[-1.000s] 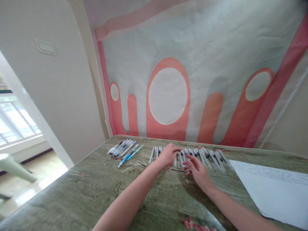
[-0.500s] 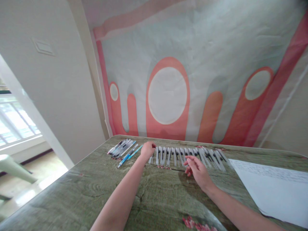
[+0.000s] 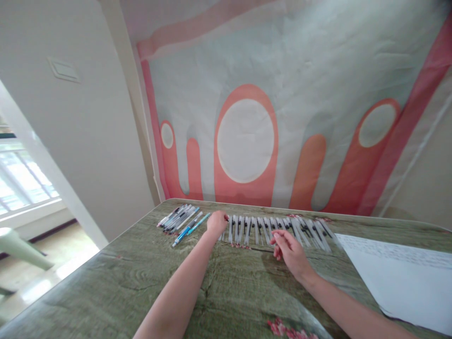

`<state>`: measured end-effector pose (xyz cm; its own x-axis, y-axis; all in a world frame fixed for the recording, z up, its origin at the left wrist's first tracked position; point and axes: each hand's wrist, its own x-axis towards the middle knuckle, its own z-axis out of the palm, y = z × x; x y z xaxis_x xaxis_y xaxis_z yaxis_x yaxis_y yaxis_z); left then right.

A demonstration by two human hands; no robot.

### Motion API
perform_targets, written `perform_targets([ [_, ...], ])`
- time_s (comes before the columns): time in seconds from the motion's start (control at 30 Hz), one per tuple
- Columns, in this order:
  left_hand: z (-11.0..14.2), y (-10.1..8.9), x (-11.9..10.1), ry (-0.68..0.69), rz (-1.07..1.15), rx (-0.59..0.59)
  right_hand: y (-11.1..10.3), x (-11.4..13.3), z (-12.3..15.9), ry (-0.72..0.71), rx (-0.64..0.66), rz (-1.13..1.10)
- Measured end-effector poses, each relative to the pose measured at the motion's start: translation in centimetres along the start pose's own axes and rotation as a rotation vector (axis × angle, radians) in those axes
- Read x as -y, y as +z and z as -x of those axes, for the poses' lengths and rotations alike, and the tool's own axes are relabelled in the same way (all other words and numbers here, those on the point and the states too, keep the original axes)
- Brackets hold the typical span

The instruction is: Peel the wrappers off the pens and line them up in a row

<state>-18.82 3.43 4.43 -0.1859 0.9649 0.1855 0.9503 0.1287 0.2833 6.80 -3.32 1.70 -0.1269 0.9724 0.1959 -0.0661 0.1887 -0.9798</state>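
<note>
A row of clear-barrelled pens with dark grips lies side by side on the wood-patterned table. At the row's left end, my left hand is closed over a pen, whose lower end shows beneath the fingers; the rest is hidden. My right hand hovers at the front of the row, right of its middle. Its fingers are loosely bent and apart, with nothing visible held. To the left of my left hand lie a blue pen and a light-blue pen.
A loose bunch of mixed pens lies at the table's far left corner. Sheets of paper with handwriting rest at the right. A wall with a red and grey printed covering stands behind the table; a green stool is at left.
My left hand has shifted very slightly down toward me at the row's left end. My right hand has barely moved, and the pens lie as before.
</note>
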Motion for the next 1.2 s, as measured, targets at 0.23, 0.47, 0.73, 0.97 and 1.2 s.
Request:
perform_targets([
  [0.23, -0.4, -0.1, 0.2, 0.007, 0.015, 0.013, 0.0, 0.1, 0.0, 0.019, -0.007, 0.034],
  [0.47, -0.6, -1.4, 1.2, -0.082, -0.037, -0.078, -0.1, 0.2, 0.2, 0.004, 0.016, 0.037],
  [0.73, 0.0, -3.1, 5.6, -0.308, -0.222, -0.254, 0.0, 0.0, 0.1, -0.007, 0.026, 0.011],
  [0.97, 0.6, -3.2, 7.4, -0.434, -0.217, -0.163, 0.1, 0.3, 0.3, 0.006, 0.019, 0.012],
  [1.2, 0.3, -3.2, 8.1, -0.496, -0.128, -0.156, 0.0, 0.1, 0.1, 0.007, 0.002, 0.005],
])
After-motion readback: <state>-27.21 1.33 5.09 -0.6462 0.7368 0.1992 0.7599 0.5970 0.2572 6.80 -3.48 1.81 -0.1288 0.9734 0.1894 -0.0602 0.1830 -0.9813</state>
